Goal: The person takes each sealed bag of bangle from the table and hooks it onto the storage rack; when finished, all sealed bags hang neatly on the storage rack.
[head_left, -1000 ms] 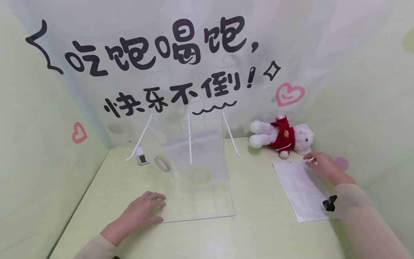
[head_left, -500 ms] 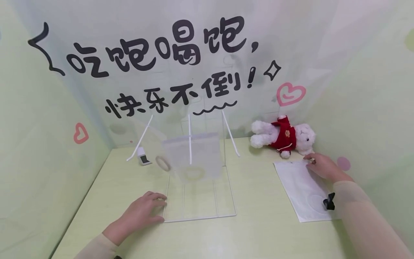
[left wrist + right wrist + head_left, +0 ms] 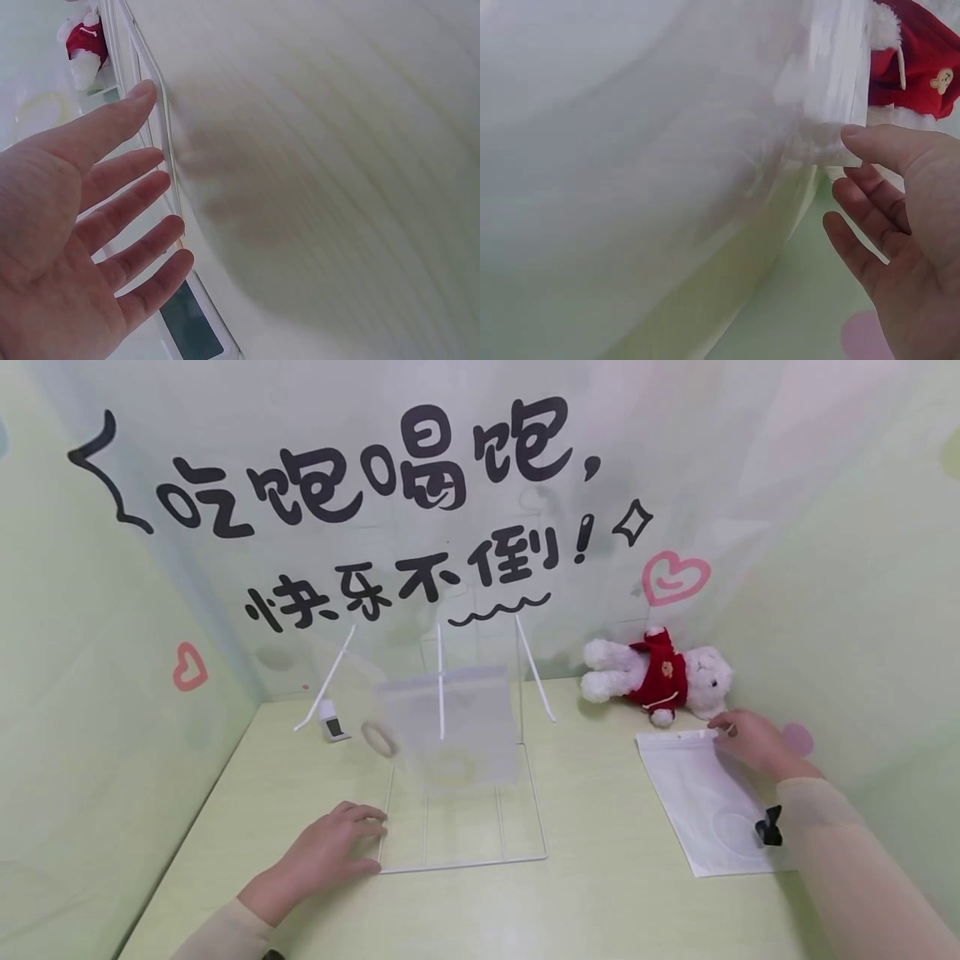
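Observation:
My right hand (image 3: 761, 745) pinches the top corner of a flat, translucent white plastic bag (image 3: 675, 802) between thumb and forefinger; the right wrist view shows the bag's clear corner (image 3: 840, 142) there. A faint round outline shows in the bag's lower part. My left hand (image 3: 326, 852) rests its fairly straight fingertips against the left side of a white wire rack (image 3: 461, 866), with the thumb near its front corner. In the left wrist view the fingers (image 3: 124, 210) are spread along the rack's edge. A similar bag (image 3: 472, 718) with a pale yellow ring hangs from the rack's middle prong.
A plush toy in a red top (image 3: 660, 672) lies at the back right, just beyond the bag. Behind the rack's left side stands a small white object with a dark panel (image 3: 332, 725). Printed cloth walls (image 3: 862, 610) enclose the table (image 3: 585, 910).
The right hand's fingers have closed on the bag's corner, and the bag's top edge has shifted slightly. The hanging bag sways a little. My left hand stays at the rack.

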Motion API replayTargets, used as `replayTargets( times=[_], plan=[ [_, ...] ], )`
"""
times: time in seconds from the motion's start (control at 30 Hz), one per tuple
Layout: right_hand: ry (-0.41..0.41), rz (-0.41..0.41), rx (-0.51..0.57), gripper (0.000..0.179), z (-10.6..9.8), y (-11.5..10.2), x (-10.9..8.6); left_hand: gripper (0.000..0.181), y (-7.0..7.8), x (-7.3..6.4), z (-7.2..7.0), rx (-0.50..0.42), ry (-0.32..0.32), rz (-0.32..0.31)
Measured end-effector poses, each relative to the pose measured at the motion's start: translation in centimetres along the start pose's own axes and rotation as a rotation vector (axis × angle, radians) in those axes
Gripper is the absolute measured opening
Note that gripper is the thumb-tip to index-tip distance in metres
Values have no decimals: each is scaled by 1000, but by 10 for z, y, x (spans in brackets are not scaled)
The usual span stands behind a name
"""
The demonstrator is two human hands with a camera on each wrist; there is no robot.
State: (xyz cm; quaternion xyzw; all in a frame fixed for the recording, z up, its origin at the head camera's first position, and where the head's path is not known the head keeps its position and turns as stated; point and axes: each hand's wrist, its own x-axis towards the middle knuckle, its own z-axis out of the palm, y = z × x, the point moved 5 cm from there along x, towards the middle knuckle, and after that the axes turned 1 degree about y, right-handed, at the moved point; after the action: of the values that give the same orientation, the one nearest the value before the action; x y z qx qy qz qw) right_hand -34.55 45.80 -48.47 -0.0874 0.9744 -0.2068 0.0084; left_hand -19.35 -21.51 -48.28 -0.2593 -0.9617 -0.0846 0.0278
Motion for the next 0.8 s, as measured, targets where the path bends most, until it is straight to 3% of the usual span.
replayTargets(
  times=[0.53, 0.8],
  plan=[
    [98, -109, -28, 12, -19, -23, -32, 46, -1, 0, 1, -2, 22, 19],
    [261, -186, -138, 9, -34, -56, -52, 45, -1, 0, 2, -5, 21, 10]
  ],
)
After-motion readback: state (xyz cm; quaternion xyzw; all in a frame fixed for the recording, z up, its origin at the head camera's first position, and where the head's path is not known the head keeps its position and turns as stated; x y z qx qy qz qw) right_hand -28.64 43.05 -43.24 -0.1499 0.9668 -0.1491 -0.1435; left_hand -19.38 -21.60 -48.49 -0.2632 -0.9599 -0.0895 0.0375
